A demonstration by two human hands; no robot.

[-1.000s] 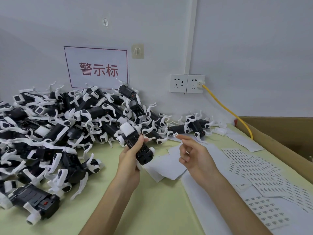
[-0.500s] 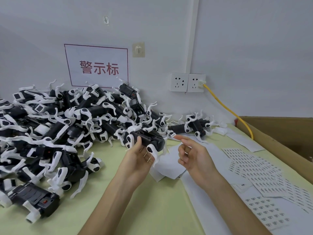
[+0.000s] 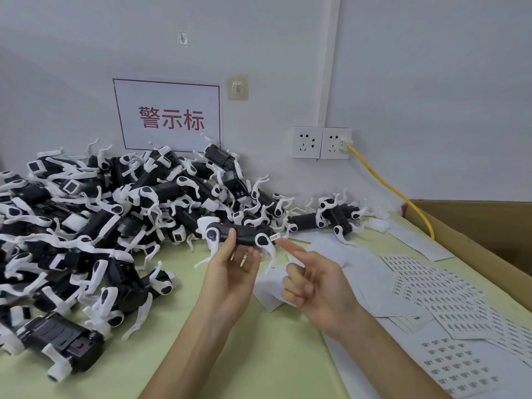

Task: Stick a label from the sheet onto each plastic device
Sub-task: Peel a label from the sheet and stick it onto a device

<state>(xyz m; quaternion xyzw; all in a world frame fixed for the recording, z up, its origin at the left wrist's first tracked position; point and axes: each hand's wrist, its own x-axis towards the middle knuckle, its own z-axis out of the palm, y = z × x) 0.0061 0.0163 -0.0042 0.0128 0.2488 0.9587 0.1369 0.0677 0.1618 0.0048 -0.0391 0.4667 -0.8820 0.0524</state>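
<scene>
The plastic device (image 3: pixel 244 236) has turned since half a second ago: it now lies level across the left hand (image 3: pixel 233 272), whose thumb and fingers grip its black middle, white legs hanging off both ends. The right hand (image 3: pixel 316 286) has closed in; its index finger is stretched straight with a small white label (image 3: pixel 275 238) at the tip, meeting the device's right end, the other fingers curled in. The label's print is too small to read.

Above the left hand, a wall sign (image 3: pixel 169 116) reads 警示标 in red. Label sheets (image 3: pixel 431 289) lie right of the right hand, their print unreadable. The pile of devices (image 3: pixel 100 220) crowds the area left of the left hand. Bare green tabletop (image 3: pixel 273 355) shows between the forearms. A cardboard box (image 3: pixel 475 226) borders the tabletop's edge beyond the sheets.
</scene>
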